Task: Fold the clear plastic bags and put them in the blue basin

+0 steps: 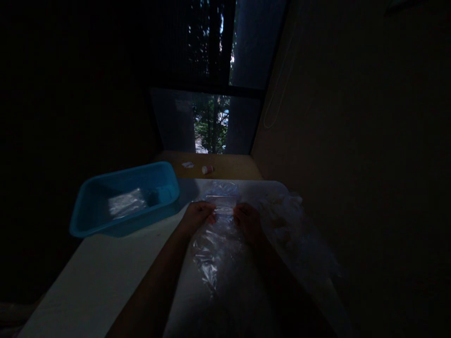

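A clear plastic bag [211, 249] lies on the white table in front of me, crinkled and shiny. My left hand [199, 216] pinches its left edge, and my right hand [247, 219] pinches the opposite edge at the same height. Between the fingers a flat strip of the plastic is stretched across. Beyond the hands, more of the clear film rests near the table's far edge. The light is dim, so I cannot make out whether anything is inside the bag.
At the left stands a blue plastic tub [123, 230] holding a shiny clear packet [127, 203]. A heap of loose plastic [289, 220] covers the table's right side. Behind the white table [102, 267], a small bottle [207, 169] and a crumpled white scrap [188, 165] lie below the window.
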The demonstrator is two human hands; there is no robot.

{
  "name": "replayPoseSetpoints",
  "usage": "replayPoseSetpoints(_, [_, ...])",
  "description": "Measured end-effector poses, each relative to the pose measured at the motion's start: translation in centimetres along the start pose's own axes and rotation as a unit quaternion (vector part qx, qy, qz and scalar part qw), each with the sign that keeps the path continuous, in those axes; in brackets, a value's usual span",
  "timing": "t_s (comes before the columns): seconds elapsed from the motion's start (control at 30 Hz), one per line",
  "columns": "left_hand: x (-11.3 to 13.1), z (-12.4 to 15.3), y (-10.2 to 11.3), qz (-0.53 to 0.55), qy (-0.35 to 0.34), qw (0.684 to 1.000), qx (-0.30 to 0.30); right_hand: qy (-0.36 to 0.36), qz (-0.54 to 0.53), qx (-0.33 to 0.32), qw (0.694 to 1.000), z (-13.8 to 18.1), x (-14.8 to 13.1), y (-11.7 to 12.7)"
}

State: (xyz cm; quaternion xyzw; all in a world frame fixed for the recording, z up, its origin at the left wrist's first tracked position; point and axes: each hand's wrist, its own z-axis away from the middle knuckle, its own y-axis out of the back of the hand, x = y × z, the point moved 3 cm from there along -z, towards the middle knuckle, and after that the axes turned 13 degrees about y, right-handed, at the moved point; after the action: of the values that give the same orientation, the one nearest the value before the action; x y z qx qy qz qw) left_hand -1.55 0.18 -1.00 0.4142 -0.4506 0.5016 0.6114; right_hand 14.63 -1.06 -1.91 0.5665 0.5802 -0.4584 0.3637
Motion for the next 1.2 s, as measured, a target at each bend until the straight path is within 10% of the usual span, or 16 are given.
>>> replayPoseSetpoints(1.2, [-0.28, 0.09, 0.05, 0.03, 0.017, 0.999, -0.004, 0.028, -0.08, -0.011, 0.996, 0.22, 0.09, -0.25])
